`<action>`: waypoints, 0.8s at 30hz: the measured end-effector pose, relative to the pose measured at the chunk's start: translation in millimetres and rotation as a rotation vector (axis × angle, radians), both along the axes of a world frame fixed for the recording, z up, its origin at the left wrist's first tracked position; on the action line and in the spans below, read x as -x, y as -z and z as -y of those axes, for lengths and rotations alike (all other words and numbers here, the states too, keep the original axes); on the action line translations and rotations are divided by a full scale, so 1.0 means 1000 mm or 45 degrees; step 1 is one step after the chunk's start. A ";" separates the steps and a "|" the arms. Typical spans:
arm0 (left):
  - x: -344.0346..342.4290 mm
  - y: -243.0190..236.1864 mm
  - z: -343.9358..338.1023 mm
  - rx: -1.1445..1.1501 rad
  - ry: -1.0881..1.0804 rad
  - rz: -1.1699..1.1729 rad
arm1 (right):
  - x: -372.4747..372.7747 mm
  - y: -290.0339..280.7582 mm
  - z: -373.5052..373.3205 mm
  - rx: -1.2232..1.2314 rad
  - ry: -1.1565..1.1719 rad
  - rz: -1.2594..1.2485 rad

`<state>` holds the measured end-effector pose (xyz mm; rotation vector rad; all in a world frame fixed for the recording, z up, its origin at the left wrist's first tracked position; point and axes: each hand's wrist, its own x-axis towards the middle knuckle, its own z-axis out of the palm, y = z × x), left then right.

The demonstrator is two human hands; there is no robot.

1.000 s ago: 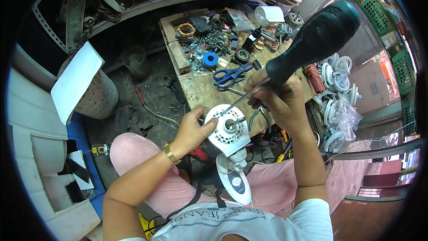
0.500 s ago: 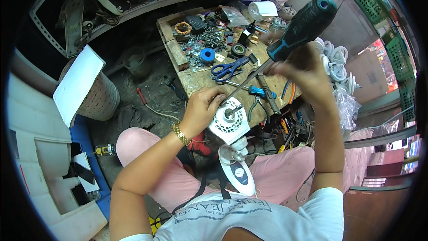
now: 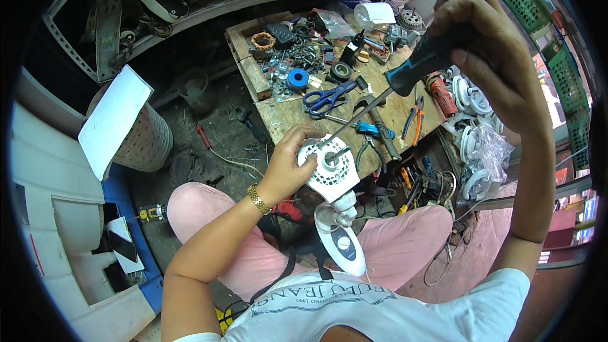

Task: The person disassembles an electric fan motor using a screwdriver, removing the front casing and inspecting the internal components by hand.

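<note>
My left hand (image 3: 291, 163) grips the rim of a white electric fan's motor housing (image 3: 342, 180), which has slotted vents and a metal shaft sticking out of its middle. Below it the fan's neck leads to a white base (image 3: 342, 250) with a dial, standing between my knees. My right hand (image 3: 491, 41), raised at the upper right, is wrapped round the black and blue handle of a long screwdriver (image 3: 411, 69). The blade slants down to the housing beside the shaft, near my left fingers. Exactly what the tip touches is too small to tell.
On the wooden bench (image 3: 278, 117) lie blue-handled scissors (image 3: 329, 96), a hammer (image 3: 378, 120), orange pliers (image 3: 415, 120), tape rolls and heaped screws. White plastic parts (image 3: 472, 142) hang at the right. A basket (image 3: 149, 139) and a cordless drill (image 3: 152, 213) are on the left.
My right hand has risen from beside the screwdriver's handle and now wraps round its upper part. The handle has tilted slightly lower and to the right. My left thumb has shifted onto the housing's face.
</note>
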<state>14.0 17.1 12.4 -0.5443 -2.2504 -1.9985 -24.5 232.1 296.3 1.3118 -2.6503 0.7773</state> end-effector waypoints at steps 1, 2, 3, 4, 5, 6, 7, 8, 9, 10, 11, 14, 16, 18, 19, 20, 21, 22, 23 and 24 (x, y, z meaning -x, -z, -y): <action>-0.002 0.002 0.002 0.082 -0.060 -0.086 | 0.006 0.004 -0.006 0.005 -0.063 -0.034; -0.002 0.001 0.001 0.155 -0.114 -0.181 | 0.008 0.005 -0.009 0.000 -0.120 -0.078; -0.004 -0.001 -0.001 0.140 -0.157 -0.168 | 0.006 0.007 -0.009 -0.007 -0.122 -0.079; -0.004 0.000 -0.001 0.133 -0.159 -0.169 | 0.002 0.010 -0.010 0.053 -0.045 -0.083; -0.003 0.002 -0.001 0.141 -0.135 -0.153 | 0.000 0.012 -0.010 0.122 0.030 -0.085; -0.002 0.003 0.000 0.149 -0.111 -0.137 | 0.000 0.013 -0.010 0.124 0.026 -0.084; -0.002 0.004 0.000 0.151 -0.114 -0.135 | 0.001 0.012 -0.009 0.106 0.038 -0.086; -0.002 0.003 0.000 0.151 -0.117 -0.144 | 0.000 0.012 -0.009 0.087 0.051 -0.090; -0.002 0.002 0.000 0.151 -0.119 -0.152 | 0.002 0.012 -0.009 0.087 0.049 -0.089; -0.003 0.002 0.000 0.151 -0.120 -0.151 | 0.004 0.011 -0.009 0.070 0.024 -0.133; -0.003 0.001 0.000 0.158 -0.124 -0.152 | 0.005 0.011 -0.009 0.053 -0.003 -0.178; -0.003 -0.001 0.000 0.161 -0.123 -0.139 | 0.006 0.012 -0.009 0.065 0.019 -0.149; -0.002 0.000 0.000 0.156 -0.116 -0.127 | 0.004 0.012 -0.010 0.078 0.046 -0.123; -0.002 0.000 0.000 0.161 -0.119 -0.160 | 0.004 0.014 -0.010 0.094 0.072 -0.093; -0.002 0.001 0.000 0.162 -0.119 -0.160 | 0.004 0.016 -0.009 0.118 0.073 -0.133; -0.002 0.001 0.000 0.164 -0.124 -0.156 | 0.005 0.017 -0.009 0.144 0.072 -0.174; -0.002 0.001 0.000 0.166 -0.129 -0.151 | 0.006 0.016 -0.010 0.146 0.070 -0.174; -0.002 0.001 0.001 0.167 -0.132 -0.152 | 0.007 0.016 -0.012 0.115 0.068 -0.156; -0.002 0.002 0.000 0.161 -0.130 -0.154 | 0.007 0.016 -0.014 0.083 0.070 -0.140; -0.001 0.002 0.000 0.154 -0.129 -0.156 | 0.006 0.016 -0.012 0.083 0.070 -0.142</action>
